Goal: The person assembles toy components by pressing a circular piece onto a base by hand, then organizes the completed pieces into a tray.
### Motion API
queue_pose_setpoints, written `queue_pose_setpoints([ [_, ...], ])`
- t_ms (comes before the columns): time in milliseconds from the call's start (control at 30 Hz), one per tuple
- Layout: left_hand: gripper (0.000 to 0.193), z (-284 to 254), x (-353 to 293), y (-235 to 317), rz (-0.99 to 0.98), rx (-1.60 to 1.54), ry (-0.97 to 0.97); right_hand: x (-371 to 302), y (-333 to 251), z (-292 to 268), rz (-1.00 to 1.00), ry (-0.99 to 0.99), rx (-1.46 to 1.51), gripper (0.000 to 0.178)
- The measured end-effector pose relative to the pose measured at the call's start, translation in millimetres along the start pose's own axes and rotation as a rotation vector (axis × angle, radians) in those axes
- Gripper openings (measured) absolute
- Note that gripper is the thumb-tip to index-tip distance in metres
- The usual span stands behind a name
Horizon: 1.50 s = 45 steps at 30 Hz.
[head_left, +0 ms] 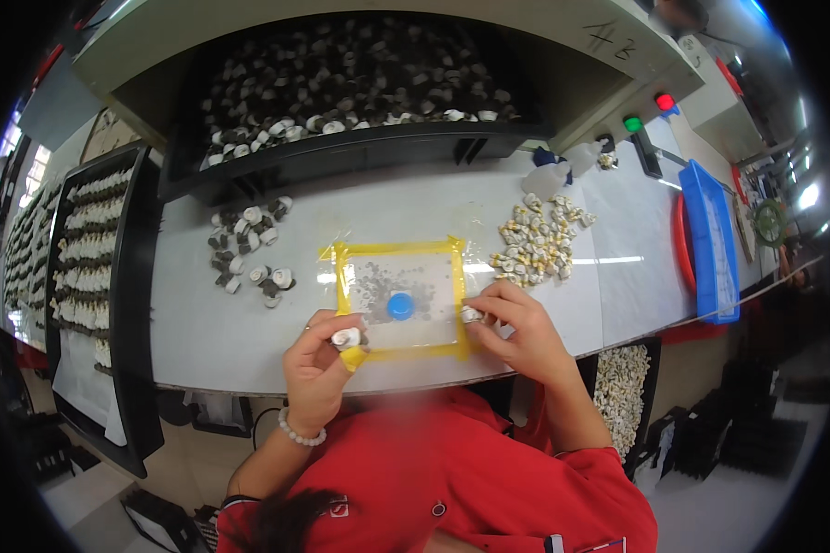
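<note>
My left hand [315, 367] is closed in a pinch on a small white part [346, 338] at the near left corner of a yellow-taped rectangle [398, 247] on the worktop. Something yellow [355, 358] shows at its thumb tip; I cannot tell what it is. My right hand [526, 334] pinches another small white part [471, 315] by the right tape edge. Between the hands, a round blue cap [400, 306] sits inside the rectangle, with dark smudges around it. Fingers hide much of both held parts.
White-and-dark parts [249, 232] lie loose at left, white-and-yellow parts [537, 241] at right. A black bin [341, 147] heaped with parts stands behind. Far right are plastic bottles [546, 179] and a blue crate [710, 244]; a black tray [138, 276] holds rows of parts at left.
</note>
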State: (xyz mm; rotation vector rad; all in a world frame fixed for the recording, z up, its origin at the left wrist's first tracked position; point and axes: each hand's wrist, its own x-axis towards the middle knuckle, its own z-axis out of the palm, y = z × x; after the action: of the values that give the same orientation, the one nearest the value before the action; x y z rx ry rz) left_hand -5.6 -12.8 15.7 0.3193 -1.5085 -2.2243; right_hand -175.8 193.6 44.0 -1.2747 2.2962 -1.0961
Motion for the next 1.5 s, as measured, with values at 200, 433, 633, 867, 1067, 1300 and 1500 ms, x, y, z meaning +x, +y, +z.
queue_pose_setpoints([
  [200, 0.027, -1, -1, 3, -0.178, -0.144, -0.017, 20, -7, 15, -0.008, -0.117, -0.189, 0.025],
  [433, 0.027, -18, 2, 3, -0.408, -0.667, 0.035, 25, -22, 22, 0.023, 0.011, -0.177, 0.034],
  [633, 0.036, -13, 5, 13, -0.511, -0.752, 0.045, 26, -5, 32, -0.140, 0.042, -0.308, 0.032],
  [867, 0.034, -14, 0, 8, -0.476, -0.562, -0.002, 33, -10, 26, -0.122, 0.023, -0.327, 0.025],
  [1067, 0.035, -17, -5, 0, -0.478, -0.497, 0.086, 41, -23, 26, -0.090, -0.037, -0.142, 0.025],
  [1300, 0.033, -17, -6, -6, -0.446, -0.417, 0.069, 54, -24, 35, -0.234, -0.079, -0.242, 0.025],
  [1500, 0.032, -10, -6, -4, -0.404, -0.348, 0.065, 58, -29, 32, -0.279, -0.139, -0.332, 0.023],
])
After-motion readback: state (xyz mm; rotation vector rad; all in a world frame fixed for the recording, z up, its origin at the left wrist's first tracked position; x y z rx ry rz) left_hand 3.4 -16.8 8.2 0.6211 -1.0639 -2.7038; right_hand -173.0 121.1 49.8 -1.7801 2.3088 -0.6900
